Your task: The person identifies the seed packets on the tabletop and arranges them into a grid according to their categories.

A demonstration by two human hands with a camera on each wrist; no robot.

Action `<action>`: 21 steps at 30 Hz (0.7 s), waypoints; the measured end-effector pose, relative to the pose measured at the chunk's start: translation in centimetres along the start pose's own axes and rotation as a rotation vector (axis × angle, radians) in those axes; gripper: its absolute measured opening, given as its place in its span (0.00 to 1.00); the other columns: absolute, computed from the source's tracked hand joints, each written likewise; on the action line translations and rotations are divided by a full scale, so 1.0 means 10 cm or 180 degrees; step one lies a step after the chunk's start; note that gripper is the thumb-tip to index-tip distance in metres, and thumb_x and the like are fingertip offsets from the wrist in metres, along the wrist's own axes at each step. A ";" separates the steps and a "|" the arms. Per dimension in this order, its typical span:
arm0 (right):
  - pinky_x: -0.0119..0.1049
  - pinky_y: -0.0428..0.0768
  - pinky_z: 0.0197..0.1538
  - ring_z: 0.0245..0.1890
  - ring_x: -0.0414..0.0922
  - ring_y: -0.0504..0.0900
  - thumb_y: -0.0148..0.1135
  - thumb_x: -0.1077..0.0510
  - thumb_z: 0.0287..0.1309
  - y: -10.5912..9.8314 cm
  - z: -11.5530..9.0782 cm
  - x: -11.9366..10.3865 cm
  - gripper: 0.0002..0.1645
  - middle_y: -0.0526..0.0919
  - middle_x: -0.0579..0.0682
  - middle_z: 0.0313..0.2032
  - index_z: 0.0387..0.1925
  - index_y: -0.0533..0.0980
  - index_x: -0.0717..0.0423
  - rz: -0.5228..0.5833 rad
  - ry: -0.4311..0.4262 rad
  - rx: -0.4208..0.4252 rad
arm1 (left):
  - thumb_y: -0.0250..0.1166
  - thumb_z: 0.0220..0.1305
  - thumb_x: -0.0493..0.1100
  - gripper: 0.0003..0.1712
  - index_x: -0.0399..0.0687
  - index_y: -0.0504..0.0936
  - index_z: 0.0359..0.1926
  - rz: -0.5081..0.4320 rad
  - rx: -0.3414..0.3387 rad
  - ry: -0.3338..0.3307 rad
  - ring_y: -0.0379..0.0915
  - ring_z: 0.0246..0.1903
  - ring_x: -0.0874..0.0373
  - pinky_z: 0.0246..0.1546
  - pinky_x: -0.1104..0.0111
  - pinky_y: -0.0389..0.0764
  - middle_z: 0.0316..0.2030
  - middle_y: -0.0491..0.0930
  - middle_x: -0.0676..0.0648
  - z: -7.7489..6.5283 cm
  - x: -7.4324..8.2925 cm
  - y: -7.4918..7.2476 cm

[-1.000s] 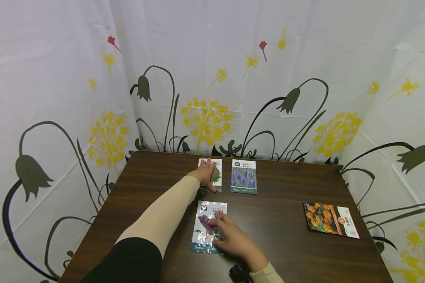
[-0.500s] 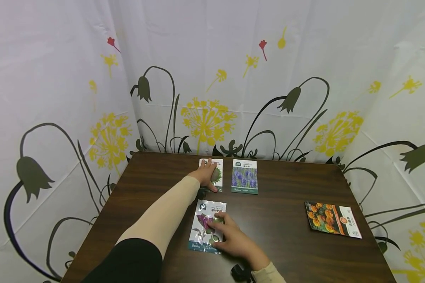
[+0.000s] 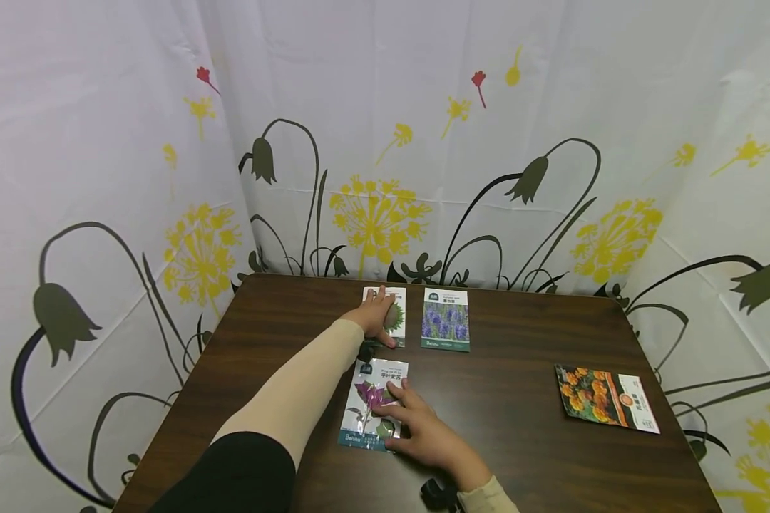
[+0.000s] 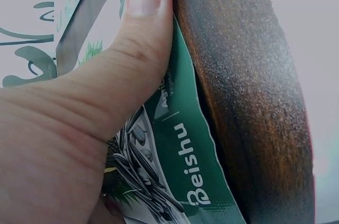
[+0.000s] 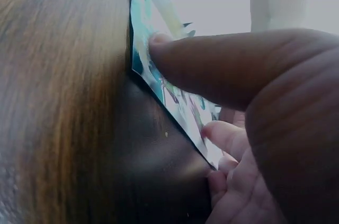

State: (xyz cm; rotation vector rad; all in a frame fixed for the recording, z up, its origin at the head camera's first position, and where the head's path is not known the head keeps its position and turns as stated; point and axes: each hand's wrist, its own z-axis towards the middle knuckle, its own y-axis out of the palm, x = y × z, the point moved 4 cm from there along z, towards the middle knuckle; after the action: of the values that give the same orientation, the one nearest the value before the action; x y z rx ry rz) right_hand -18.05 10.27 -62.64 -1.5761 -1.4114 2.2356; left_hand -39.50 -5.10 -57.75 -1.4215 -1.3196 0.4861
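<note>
My left hand (image 3: 373, 315) rests spread over a white and green seed packet (image 3: 396, 329) at the back of the table. In the left wrist view its thumb lies on the green strip (image 4: 193, 155) of that packet, above pictured striped seeds. Nearer to me, my right hand (image 3: 426, 431) touches a second seed packet (image 3: 366, 417) with a purple plant picture, fingers over its right side. The right wrist view shows the thumb (image 5: 183, 54) and fingertips against this packet's glossy face. Both packets lie flat.
A seed packet with lavender-coloured flowers (image 3: 445, 324) lies right of the left hand's packet. Farther right, an orange-flowered packet (image 3: 606, 399) lies sideways on the dark wooden table (image 3: 507, 385). A white flower-print curtain (image 3: 385, 142) hangs behind the table.
The purple-plant packet has slid slightly away from me and to the left under my right hand, closer to the back packets. My left hand stays on its packet.
</note>
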 end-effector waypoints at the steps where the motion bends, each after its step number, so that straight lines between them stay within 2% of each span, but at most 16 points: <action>1: 0.78 0.58 0.78 0.87 0.70 0.48 0.79 0.55 0.63 0.00 0.00 0.00 0.38 0.59 0.60 0.86 0.74 0.79 0.40 -0.0008 0.0004 0.0003 | 0.88 0.52 0.56 0.74 0.43 0.50 0.88 0.0007 -0.0005 0.0002 0.32 0.87 0.29 0.84 0.38 0.56 0.88 0.36 0.31 0.00 0.00 0.00; 10: 0.79 0.58 0.78 0.87 0.68 0.50 0.74 0.58 0.66 -0.02 -0.01 0.00 0.35 0.62 0.57 0.85 0.73 0.80 0.40 0.0031 -0.0031 -0.0003 | 0.88 0.53 0.56 0.74 0.45 0.50 0.89 -0.0001 0.0028 -0.0034 0.31 0.87 0.30 0.84 0.39 0.54 0.88 0.36 0.32 0.00 -0.01 0.01; 21: 0.78 0.59 0.78 0.87 0.66 0.50 0.73 0.58 0.67 0.00 -0.01 0.05 0.35 0.61 0.55 0.85 0.73 0.79 0.36 0.0056 -0.0004 -0.0018 | 0.87 0.53 0.57 0.74 0.44 0.50 0.89 -0.0078 0.0018 -0.0029 0.30 0.87 0.30 0.85 0.38 0.52 0.88 0.35 0.32 -0.03 0.02 0.01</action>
State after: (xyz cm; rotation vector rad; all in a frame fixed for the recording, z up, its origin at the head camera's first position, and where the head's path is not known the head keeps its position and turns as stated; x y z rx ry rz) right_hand -18.22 10.57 -63.06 -1.5955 -1.4107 2.2447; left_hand -39.15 -5.08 -57.66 -1.3984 -1.3406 0.4801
